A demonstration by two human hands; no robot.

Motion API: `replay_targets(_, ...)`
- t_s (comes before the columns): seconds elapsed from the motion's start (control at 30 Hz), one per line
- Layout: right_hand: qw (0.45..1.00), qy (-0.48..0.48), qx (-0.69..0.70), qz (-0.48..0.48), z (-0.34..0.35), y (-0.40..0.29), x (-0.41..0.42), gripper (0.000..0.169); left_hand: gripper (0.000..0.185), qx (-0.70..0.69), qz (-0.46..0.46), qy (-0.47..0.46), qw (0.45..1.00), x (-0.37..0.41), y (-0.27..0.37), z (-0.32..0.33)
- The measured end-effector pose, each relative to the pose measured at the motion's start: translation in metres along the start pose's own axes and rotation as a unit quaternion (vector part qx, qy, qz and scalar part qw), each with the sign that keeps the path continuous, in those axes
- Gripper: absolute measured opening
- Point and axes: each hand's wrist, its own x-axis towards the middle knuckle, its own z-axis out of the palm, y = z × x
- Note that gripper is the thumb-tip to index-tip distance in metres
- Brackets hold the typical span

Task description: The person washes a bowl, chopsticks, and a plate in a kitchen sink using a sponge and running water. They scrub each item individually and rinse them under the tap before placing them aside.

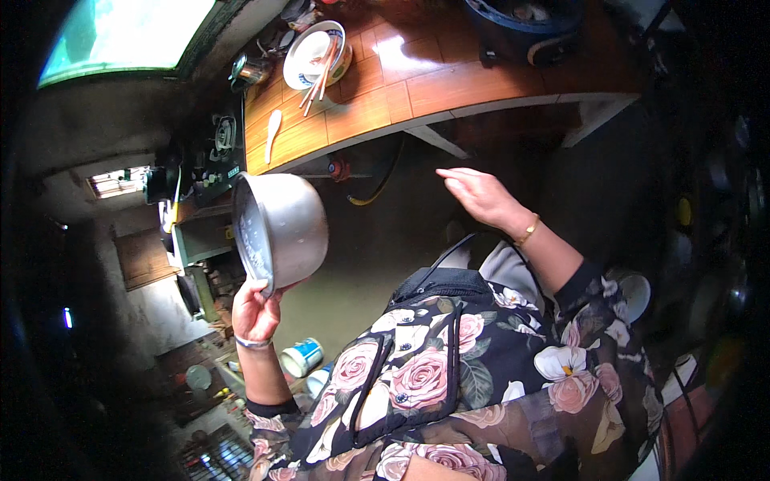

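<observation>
My left hand grips the rim of a metal inner pot, like that of a rice cooker. The pot is tilted on its side, its mouth facing left, with whitish specks on the dark inner wall. My right hand is held out in the air with straight fingers and nothing in it, apart from the pot and below the counter's front edge in the view. Closest to the pot on the tiled counter lies a white spoon or rice paddle.
Stacked bowls with chopsticks across them stand on the counter beside a metal cup. A blue-rimmed basin is at the top right. A gas stove stands left. Buckets are on the floor; a hose hangs beneath the counter.
</observation>
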Motion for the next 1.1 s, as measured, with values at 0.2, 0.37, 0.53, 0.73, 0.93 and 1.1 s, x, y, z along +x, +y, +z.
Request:
replay_targets(0.2,0.986,0.004,0.049,-0.156,0.021,-0.056,0.018,0.037,0.053,-0.017,0.082,-0.039,0.996,-0.067,-0.028,0.039)
replay_targets(0.37,0.973,0.018,0.113,-0.202,0.041,-0.067,0.019,0.039,0.056,-0.034,0.121,-0.029,0.992,-0.102,-0.04,0.059)
replay_targets(0.53,0.964,-0.135,0.192,-0.128,0.037,-0.08,0.016,0.037,0.051,-0.08,0.129,-0.041,0.988,-0.125,-0.056,0.057)
replay_targets(0.73,0.835,-0.369,0.401,0.074,0.014,-0.104,0.04,0.039,0.051,-0.067,0.175,0.06,0.98,-0.126,-0.075,0.044)
replay_targets(0.93,0.84,-0.389,0.377,0.004,0.058,-0.093,0.054,0.031,0.026,-0.078,0.221,0.141,0.962,-0.136,-0.071,-0.018)
replay_targets(1.1,0.922,-0.288,0.255,0.036,0.082,-0.175,0.028,0.013,0.049,-0.092,0.252,0.082,0.96,-0.144,-0.102,-0.029)
